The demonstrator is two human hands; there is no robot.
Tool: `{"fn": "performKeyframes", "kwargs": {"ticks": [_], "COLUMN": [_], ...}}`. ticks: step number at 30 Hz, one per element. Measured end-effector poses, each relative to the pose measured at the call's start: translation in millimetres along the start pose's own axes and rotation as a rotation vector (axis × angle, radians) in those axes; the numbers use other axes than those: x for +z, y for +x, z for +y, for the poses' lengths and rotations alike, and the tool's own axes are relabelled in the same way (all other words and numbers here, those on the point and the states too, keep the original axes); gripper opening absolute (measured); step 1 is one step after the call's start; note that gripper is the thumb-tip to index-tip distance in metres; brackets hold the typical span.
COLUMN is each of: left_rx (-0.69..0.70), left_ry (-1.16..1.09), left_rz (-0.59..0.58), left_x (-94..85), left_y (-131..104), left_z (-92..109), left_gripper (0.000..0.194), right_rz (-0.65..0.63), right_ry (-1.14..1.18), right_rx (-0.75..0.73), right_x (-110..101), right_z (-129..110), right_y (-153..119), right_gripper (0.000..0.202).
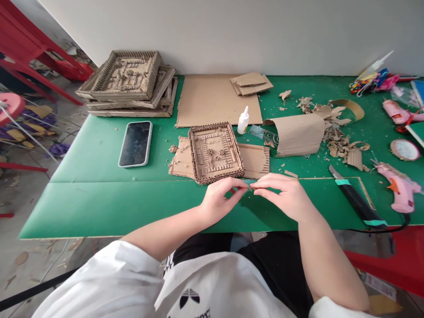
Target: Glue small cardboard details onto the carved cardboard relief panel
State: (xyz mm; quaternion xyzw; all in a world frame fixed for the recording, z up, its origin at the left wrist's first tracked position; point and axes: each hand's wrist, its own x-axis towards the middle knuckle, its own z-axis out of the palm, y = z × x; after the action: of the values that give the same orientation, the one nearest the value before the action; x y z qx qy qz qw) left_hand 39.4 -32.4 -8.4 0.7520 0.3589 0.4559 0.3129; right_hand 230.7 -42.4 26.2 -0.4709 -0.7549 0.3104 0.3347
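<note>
My left hand (222, 198) and my right hand (285, 194) meet fingertip to fingertip over the table's front part. Both are pinched on a tiny brown scrap (251, 188), too small to make out well. Just beyond them lies a square cardboard frame (195, 152) with corrugated walls and small cardboard pieces inside. It rests on a flat cardboard strip (256, 160). Behind it, a small white glue bottle (243, 121) stands upright near a clear ruler (261, 133).
Stacked cardboard frames (129, 84) stand at the back left, a phone (135, 144) nearer. A curved cardboard piece (300, 134), torn scraps (338, 137), a utility knife (356, 198) and pink glue guns (399, 187) lie to the right. Cardboard sheets (212, 99) lie behind.
</note>
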Motion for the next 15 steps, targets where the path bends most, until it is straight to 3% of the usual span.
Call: {"fn": "performKeyframes", "kwargs": {"ticks": [15], "left_rx": [-0.002], "left_ry": [0.029], "left_rz": [-0.002], "left_x": [0.0], "left_y": [-0.4], "left_z": [-0.7], "left_gripper": [0.006], "right_rz": [0.021], "right_ry": [-0.049], "right_rx": [-0.047], "right_x": [2.8], "right_z": [3.3], "right_y": [-0.3], "right_gripper": [0.016]}}
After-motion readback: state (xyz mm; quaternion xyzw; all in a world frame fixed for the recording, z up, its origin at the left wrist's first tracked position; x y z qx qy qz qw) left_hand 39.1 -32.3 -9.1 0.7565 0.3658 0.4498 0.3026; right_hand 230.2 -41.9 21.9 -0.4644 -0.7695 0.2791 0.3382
